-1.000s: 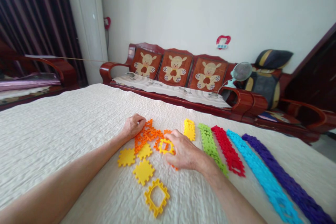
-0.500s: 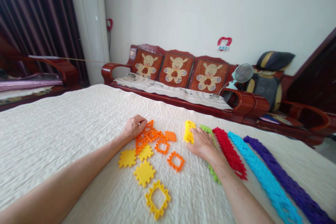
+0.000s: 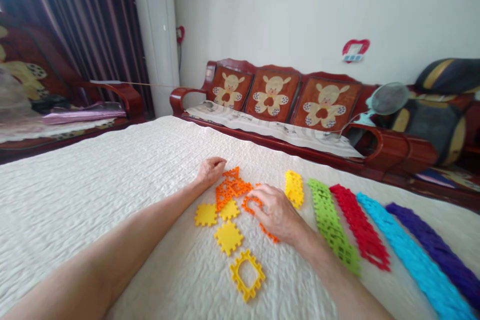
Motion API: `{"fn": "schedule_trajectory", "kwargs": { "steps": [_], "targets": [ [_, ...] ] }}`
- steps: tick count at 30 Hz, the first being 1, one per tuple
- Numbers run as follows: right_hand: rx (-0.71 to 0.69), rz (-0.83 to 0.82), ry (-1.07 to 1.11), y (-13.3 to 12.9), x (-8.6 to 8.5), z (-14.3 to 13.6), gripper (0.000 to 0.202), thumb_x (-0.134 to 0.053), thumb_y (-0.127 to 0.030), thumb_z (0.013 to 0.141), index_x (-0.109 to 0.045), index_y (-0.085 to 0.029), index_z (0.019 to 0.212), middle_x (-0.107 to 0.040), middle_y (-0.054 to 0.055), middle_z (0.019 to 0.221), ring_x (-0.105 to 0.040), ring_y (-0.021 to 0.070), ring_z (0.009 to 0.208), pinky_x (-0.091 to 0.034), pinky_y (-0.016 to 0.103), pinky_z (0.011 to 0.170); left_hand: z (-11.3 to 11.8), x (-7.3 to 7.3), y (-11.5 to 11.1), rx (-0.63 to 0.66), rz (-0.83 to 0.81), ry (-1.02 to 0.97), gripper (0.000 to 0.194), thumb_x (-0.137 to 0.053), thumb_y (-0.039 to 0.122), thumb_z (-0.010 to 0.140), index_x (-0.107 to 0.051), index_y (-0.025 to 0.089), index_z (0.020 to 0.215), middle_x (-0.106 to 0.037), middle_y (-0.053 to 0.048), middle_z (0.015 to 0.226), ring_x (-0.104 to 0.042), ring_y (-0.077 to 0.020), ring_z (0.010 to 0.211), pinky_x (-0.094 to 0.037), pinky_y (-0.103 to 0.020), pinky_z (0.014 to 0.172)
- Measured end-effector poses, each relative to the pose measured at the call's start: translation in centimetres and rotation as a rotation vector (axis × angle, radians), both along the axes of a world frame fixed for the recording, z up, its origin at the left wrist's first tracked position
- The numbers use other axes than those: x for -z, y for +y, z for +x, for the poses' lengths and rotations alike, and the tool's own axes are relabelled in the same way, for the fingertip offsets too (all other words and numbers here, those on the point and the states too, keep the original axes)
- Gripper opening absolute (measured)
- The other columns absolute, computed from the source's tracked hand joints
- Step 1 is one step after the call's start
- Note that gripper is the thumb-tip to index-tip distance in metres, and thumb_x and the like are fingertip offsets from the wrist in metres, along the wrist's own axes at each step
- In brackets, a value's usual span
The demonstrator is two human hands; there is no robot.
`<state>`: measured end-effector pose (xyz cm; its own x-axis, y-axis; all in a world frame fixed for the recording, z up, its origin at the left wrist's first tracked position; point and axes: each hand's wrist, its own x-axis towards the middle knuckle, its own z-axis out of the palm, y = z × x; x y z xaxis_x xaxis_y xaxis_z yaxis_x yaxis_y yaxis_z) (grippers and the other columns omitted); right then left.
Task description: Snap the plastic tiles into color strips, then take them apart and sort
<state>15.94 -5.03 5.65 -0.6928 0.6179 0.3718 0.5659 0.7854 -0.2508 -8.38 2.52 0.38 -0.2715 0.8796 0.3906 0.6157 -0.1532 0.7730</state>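
Have left hand (image 3: pixel 212 170) and right hand (image 3: pixel 276 210) apart toward the far edge of the white quilt (image 3: pixel 150 160), with an orange frame (image 3: pixel 245 204) between but way nearer the right, by the fingertips, can't tell about either grip tbh.

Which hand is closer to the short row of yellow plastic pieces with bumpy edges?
Right. The right hand is just left of the yellow row and closer to the camera; the left hand is farther left, across the notched orange plastic pieces.
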Motion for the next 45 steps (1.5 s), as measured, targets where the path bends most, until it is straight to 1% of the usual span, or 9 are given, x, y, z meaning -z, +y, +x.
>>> {"fn": "schedule_trajectory", "kwargs": {
  "steps": [2,5,14,22,27,32,35,39,45],
  "targets": [
    [-0.083,-0.009,0.003,-1.2,0.1,-1.4,0.025,-0.045,-0.015,0.086,-0.059,-0.021,0.105,-0.063,0.005,0.107,-0.054,0.0174,0.101,-0.035,0.035,0.091,0.0,-0.2,0.0,-0.032,-0.048,-0.127,0.028,-0.049,0.024,0.076,-0.070,0.016,0.092,-0.069,-0.001,0.071,-0.062,-0.0131,0.067,-0.047,-0.021,0.064],
    [-0.111,-0.023,-0.051,-2.2,0.7,-2.7,0.026,-0.046,-0.014,0.086,-0.057,-0.020,0.109,-0.062,0.006,0.111,-0.052,0.0184,0.105,-0.032,0.039,0.094,0.3,-0.7,-0.2,-0.041,-0.064,-0.199,0.028,-0.051,0.022,0.074,-0.070,0.015,0.094,-0.069,-0.001,0.068,-0.063,-0.0125,0.067,-0.048,-0.020,0.064],
    [-0.037,-0.080,-0.152,-1.9,2.2,-3.6,0.036,-0.045,-0.021,0.084,-0.047,-0.021,0.121,-0.046,0.008,0.136,-0.034,0.0231,0.126,-0.018,0.053,0.103,0.6,-1.0,-0.5,-0.042,-0.070,-0.133,0.027,-0.052,0.021,0.074,-0.071,0.016,0.092,-0.071,-0.001,0.072,-0.064,-0.0136,0.069,-0.049,-0.022,0.068],
    [-0.047,-0.046,-0.075,-2.0,1.4,-3.4,0.034,-0.055,-0.021,0.074,-0.054,-0.021,0.108,-0.060,0.004,0.111,-0.044,0.0219,0.110,-0.017,0.048,0.103,0.4,-0.5,-0.3,-0.015,-0.043,-0.082,0.029,-0.051,0.024,0.074,-0.071,0.016,0.092,-0.072,-0.002,0.076,-0.065,-0.0150,0.072,-0.050,-0.024,0.070],
    [-0.007,0.035,-0.002,-1.5,0.7,-1.4,0.038,-0.057,-0.025,0.073,-0.054,-0.020,0.110,-0.059,0.007,0.111,-0.046,0.0232,0.110,-0.023,0.043,0.101,0.1,0.0,0.0,0.000,-0.050,-0.041,0.031,-0.050,0.031,0.074,-0.071,0.017,0.093,-0.072,-0.002,0.072,-0.065,-0.0163,0.070,-0.050,-0.025,0.069],
    [0.283,0.058,-0.011,0.2,0.7,1.3,0.047,-0.056,-0.032,0.076,-0.052,-0.015,0.120,-0.057,0.011,0.107,-0.050,0.0233,0.102,-0.033,0.039,0.093,-0.2,0.5,0.4,0.016,-0.055,-0.028,0.033,-0.049,0.033,0.074,-0.070,0.018,0.093,-0.072,-0.001,0.073,-0.066,-0.0164,0.070,-0.050,-0.025,0.066],
    [0.319,0.038,-0.068,0.8,0.8,2.0,0.049,-0.056,-0.039,0.077,-0.054,-0.015,0.119,-0.057,0.010,0.104,-0.051,0.0233,0.100,-0.035,0.039,0.092,-0.2,0.6,0.5,0.021,-0.045,-0.016,0.032,-0.049,0.033,0.074,-0.070,0.018,0.092,-0.072,-0.001,0.074,-0.066,-0.0164,0.071,-0.050,-0.025,0.067],
    [0.332,0.033,-0.099,0.4,0.7,2.9,0.048,-0.057,-0.037,0.076,-0.055,-0.017,0.119,-0.058,0.009,0.105,-0.052,0.0228,0.102,-0.036,0.037,0.092,-0.2,0.5,0.3,0.027,-0.034,0.016,0.032,-0.048,0.034,0.074,-0.070,0.019,0.092,-0.072,-0.001,0.072,-0.066,-0.0162,0.070,-0.050,-0.024,0.068],
    [0.507,0.118,-0.122,-1.0,1.1,7.3,0.041,-0.053,-0.037,0.081,-0.056,-0.017,0.117,-0.060,0.012,0.115,-0.052,0.0258,0.108,-0.032,0.042,0.095,0.0,0.4,0.1,0.039,-0.006,0.042,0.030,-0.048,0.032,0.075,-0.071,0.020,0.089,-0.071,0.000,0.070,-0.065,-0.0153,0.067,-0.050,-0.023,0.067]
  ]
}}
